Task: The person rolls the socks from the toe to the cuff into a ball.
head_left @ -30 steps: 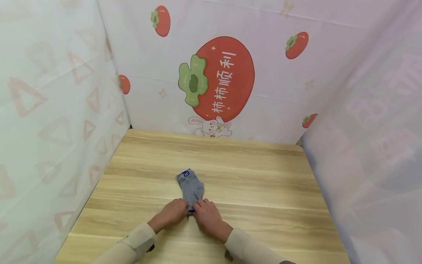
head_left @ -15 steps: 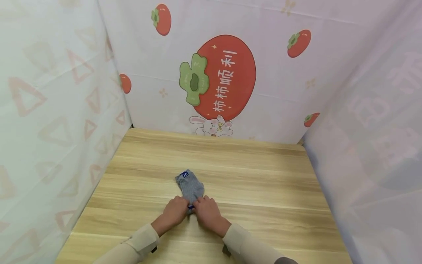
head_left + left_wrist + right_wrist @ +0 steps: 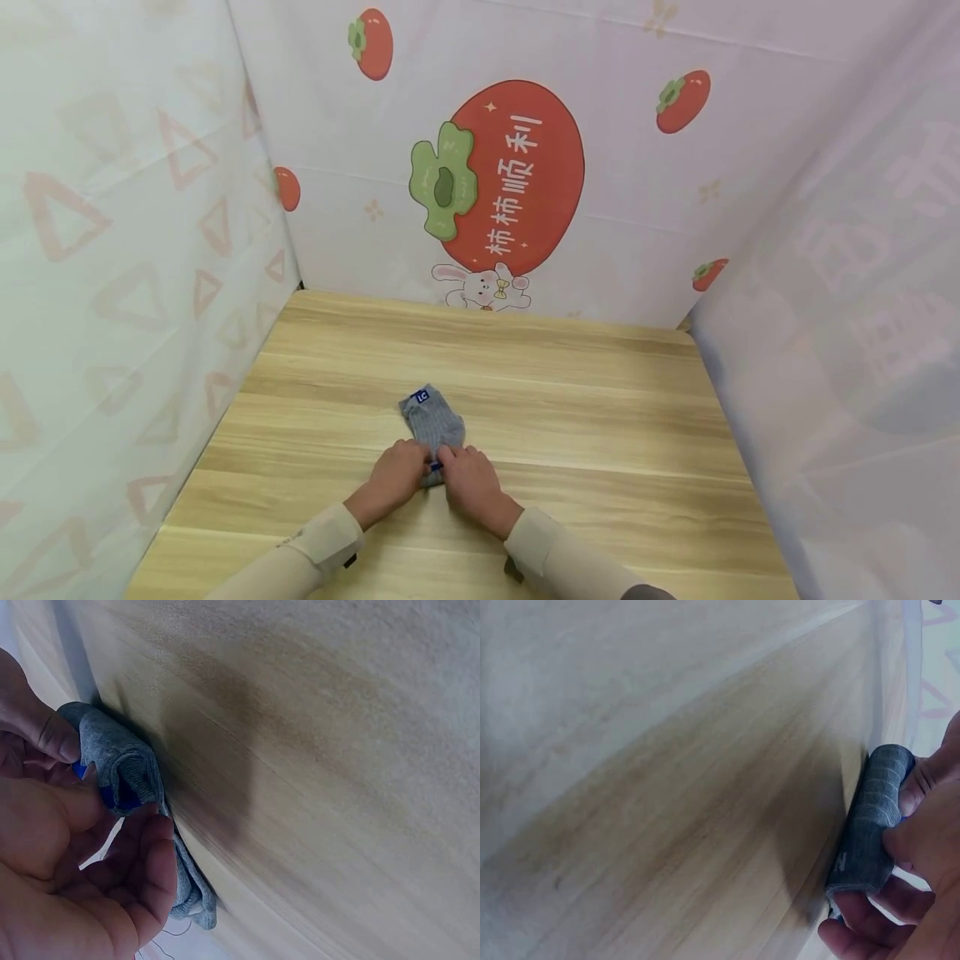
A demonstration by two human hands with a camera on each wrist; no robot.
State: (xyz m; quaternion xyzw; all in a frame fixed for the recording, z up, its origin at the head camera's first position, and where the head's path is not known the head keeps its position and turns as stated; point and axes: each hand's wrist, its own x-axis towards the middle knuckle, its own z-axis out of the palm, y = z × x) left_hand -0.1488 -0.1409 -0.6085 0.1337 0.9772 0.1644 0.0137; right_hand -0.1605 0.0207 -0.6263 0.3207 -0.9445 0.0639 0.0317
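A grey ribbed sock [image 3: 438, 423] lies on the table, its far end marked by a dark blue label with white letters. At its near end, my left hand [image 3: 397, 473] pinches the left side and my right hand [image 3: 472, 482] pinches the right side. The left wrist view shows that end of the sock [image 3: 112, 742] curled over in layers, with blue fabric inside. From the right wrist, the sock [image 3: 866, 825] looks like a thick roll under the thumb and fingers. Whether one sock or two are layered here, I cannot tell.
The wood-grain table [image 3: 585, 400] extends around the sock on all sides. A white back curtain [image 3: 622, 233] with printed red persimmons hangs along its far edge. Pale printed curtains close in the left [image 3: 135, 275] and right [image 3: 847, 333] sides.
Both hands have shifted very slightly away from the person while holding the near end. A little more of the grey near edge shows below the fingers. The labelled far end stays nearly in place.
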